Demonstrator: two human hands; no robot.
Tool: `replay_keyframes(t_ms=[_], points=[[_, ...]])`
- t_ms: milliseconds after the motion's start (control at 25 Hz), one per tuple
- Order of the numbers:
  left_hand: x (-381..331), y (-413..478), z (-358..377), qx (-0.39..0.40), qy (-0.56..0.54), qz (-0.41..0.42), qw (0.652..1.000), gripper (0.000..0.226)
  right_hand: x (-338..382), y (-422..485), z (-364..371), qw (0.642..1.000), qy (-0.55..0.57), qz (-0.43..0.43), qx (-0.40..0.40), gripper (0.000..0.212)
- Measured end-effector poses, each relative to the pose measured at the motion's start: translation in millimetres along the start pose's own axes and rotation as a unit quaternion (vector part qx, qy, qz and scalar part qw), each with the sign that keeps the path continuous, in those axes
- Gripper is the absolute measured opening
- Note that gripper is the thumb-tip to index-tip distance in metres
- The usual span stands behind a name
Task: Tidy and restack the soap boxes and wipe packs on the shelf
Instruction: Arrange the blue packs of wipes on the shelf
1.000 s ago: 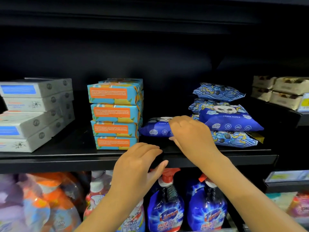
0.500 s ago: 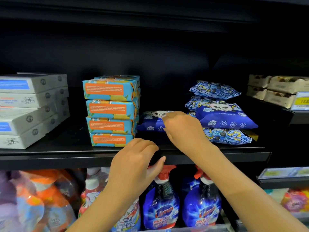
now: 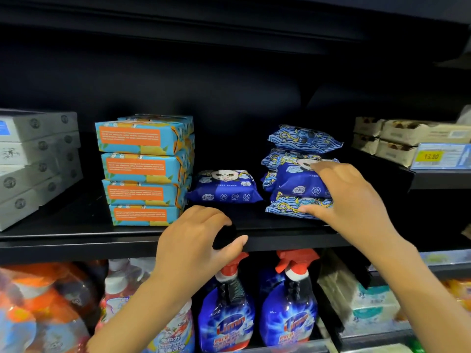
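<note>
- Black metal shelf (image 3: 76,230) at about chest height. The stack of four blue-and-orange cardboard soap boxes (image 3: 142,169) sits left of centre, a bit stepped rather than flush.
- Just right of it, touching the lower boxes, a lone dark-blue panda-print wipe pack (image 3: 224,187) lies flat on the shelf.
- Further right is the pile of blue wave-print wipe packs (image 3: 303,141), kinda messy, with a second dark-blue panda pack (image 3: 293,182) wedged in the middle.
- Right hand (image 3: 354,200) is on the front of that pile. Its fingers (image 3: 328,169) are spread over the top of the panda pack, and the thumb rests against the bottom pack.
- Left hand (image 3: 191,240) is at the shelf's front edge, fingers curled with the thumb round a small black round thing (image 3: 225,238). Can't tell what that is.
- Grey flat boxes (image 3: 38,161) are stacked at far left, and beige boxes (image 3: 397,138) with a yellow price tag (image 3: 430,156) at far right.
- Two blue spray bottles with red triggers (image 3: 226,317) stand on the shelf below.
</note>
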State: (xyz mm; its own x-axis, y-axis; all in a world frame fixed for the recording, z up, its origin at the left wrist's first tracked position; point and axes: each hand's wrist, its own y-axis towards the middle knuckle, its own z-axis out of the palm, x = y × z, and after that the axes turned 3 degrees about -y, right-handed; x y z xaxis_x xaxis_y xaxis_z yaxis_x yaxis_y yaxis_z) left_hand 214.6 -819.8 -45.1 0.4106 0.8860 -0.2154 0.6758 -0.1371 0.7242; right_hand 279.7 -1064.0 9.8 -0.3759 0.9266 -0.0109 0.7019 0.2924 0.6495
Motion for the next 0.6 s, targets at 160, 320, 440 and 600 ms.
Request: replay_keyframes(t_ms=[160, 320, 440, 600], points=[[-1, -1, -1, 0.005, 0.000, -0.013, 1.000, 0.047, 5, -6, 7, 0.993, 0.052, -0.029, -0.097, 0.061], [-11, 8, -8, -0.022, -0.123, -0.110, 0.986, 0.050, 11, -13, 10, 0.976, 0.041, -0.100, -0.187, 0.049], [-20, 26, -14, -0.027, -0.299, -0.181, 0.937, 0.042, 21, -21, 9, 0.951, 0.029, -0.153, -0.268, 0.036], [-35, 42, -18, 0.052, -0.464, -0.232, 0.853, 0.035, 44, -28, 9, 0.905, 0.030, -0.228, -0.358, 0.021]])
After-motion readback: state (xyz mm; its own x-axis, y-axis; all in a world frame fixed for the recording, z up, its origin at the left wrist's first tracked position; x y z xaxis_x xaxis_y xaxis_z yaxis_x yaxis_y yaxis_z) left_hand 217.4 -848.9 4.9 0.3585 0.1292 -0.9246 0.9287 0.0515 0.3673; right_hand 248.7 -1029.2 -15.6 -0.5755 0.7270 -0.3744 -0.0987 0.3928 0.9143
